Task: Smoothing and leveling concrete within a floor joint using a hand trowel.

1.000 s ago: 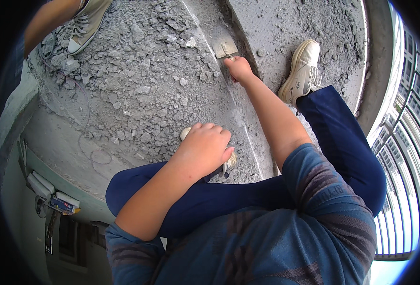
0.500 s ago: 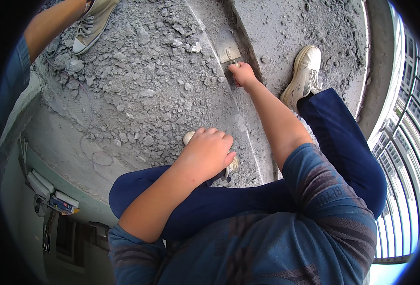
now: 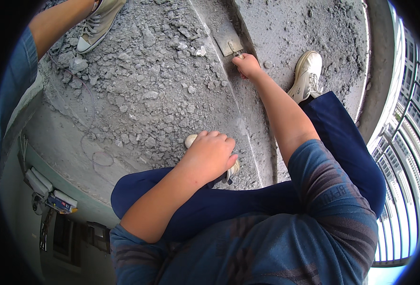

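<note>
Right hand (image 3: 248, 65) outstretched with trowel (image 3: 227, 43)

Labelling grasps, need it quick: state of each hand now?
Left hand: cannot be told; palm side hidden.
Right hand: closed, holding the trowel by its handle.

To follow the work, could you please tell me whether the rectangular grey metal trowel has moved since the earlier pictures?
Yes, the trowel has moved forward, up the picture, judged against the pale, jagged stone on its left.
</note>
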A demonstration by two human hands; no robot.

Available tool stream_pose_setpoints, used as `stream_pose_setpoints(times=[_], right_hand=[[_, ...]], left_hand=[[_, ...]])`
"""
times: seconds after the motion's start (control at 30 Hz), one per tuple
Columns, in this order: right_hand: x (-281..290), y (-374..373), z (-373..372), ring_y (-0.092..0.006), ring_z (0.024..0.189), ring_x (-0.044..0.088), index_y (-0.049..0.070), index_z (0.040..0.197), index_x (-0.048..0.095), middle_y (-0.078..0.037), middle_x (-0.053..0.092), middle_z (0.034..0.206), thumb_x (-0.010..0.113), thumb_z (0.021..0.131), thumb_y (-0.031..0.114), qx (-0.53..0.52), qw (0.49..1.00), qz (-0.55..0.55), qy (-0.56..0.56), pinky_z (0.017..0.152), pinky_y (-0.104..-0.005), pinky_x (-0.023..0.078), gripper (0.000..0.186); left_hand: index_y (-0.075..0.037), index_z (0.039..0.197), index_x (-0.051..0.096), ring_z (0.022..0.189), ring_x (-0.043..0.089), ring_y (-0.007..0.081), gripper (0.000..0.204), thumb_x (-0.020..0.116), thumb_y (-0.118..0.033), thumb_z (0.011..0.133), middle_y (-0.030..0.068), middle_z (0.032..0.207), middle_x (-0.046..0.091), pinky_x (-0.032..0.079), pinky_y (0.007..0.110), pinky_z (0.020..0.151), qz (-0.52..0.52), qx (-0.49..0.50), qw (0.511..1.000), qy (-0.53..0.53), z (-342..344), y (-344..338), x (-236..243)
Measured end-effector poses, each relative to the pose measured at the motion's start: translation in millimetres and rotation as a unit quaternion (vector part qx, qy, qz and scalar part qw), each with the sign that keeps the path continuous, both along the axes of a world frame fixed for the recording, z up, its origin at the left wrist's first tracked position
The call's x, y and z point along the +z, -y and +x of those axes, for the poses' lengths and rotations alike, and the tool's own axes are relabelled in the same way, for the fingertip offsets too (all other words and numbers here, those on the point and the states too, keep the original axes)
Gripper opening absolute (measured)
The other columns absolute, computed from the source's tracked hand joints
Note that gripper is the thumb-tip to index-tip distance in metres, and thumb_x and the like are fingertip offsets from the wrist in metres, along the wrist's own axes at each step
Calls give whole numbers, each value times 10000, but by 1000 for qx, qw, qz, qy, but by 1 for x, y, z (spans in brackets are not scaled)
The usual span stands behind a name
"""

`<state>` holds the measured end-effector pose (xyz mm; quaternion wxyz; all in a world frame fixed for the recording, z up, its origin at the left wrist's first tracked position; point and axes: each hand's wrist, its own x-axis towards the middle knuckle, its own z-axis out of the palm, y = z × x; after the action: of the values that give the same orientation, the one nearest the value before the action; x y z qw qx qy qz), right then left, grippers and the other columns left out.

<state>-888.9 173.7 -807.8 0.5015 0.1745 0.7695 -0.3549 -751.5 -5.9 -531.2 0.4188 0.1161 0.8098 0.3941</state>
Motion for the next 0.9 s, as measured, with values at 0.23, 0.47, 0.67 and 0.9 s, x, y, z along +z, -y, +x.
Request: stream_pose_setpoints(times=[0.23, 0.47, 0.67, 0.9], right_hand=[[44, 2, -14, -289, 639, 659, 19, 855, 631, -150, 659, 725, 638, 828, 327, 107, 988, 1, -116, 613, -411, 528, 309], [164, 79, -4, -350, 806, 691, 43, 983, 609, -170, 689, 843, 640, 859, 235, 439, 851, 15, -288, 719, -448, 556, 230], [267, 77, -35, -244, 795, 712, 19, 979, 632, -111, 691, 898, 600, 850, 111, 641, 682, 40, -350, 616, -359, 563, 161], [374, 88, -32, -224, 789, 702, -4, 996, 649, -97, 689, 898, 655, 826, 171, 721, 607, 20, -332, 634, -328, 566, 244]], left_hand=[[-46, 894, 638, 993, 611, 283, 245, 669, -287, 869, 104, 939, 650, 460, 411, 908, 4, -13, 999, -38, -7, -5, 6], [-47, 907, 644, 991, 614, 291, 256, 659, -301, 878, 110, 936, 662, 460, 430, 901, -4, -24, 997, -76, -10, -8, 17], [-41, 928, 652, 1001, 621, 298, 287, 624, -325, 901, 113, 951, 676, 463, 432, 907, -16, -15, 993, -120, -35, -9, 39], [-24, 967, 654, 997, 641, 341, 354, 594, -371, 925, 160, 974, 688, 483, 465, 922, -81, 52, 995, -40, -48, 11, 69]])
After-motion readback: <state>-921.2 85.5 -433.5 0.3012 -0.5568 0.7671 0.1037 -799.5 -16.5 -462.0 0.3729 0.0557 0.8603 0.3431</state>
